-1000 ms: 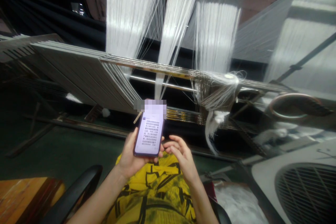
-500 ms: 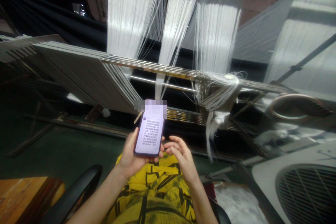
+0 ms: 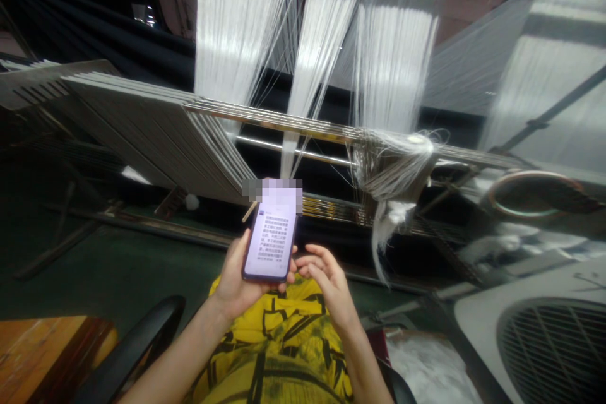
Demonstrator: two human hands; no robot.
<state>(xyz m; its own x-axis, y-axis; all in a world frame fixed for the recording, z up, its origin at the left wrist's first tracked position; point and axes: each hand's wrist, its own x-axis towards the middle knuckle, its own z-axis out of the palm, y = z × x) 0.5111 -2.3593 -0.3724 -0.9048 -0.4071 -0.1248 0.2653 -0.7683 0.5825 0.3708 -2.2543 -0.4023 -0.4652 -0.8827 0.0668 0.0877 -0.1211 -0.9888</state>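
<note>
My left hand (image 3: 231, 281) grips a smartphone (image 3: 271, 246) upright from below. Its lit screen shows lines of text, and the top of the screen is pixelated. My right hand (image 3: 329, 279) hovers just beside the phone's lower right edge, with fingers loosely curled and nothing in them. Both forearms rest over a yellow garment with a black pattern (image 3: 279, 341) on my lap.
Ahead stands a loom with white warp threads (image 3: 237, 31), a grey bank of heddle frames (image 3: 151, 132), metal rails and a tangled thread bundle (image 3: 395, 167). A round-grilled fan (image 3: 553, 353) sits lower right, a black armrest (image 3: 137, 347) lower left, and a wooden surface (image 3: 42, 360) beyond it.
The whole scene has drifted slightly as my head moved. The phone stays in my left hand, and my right hand's position is almost unchanged.
</note>
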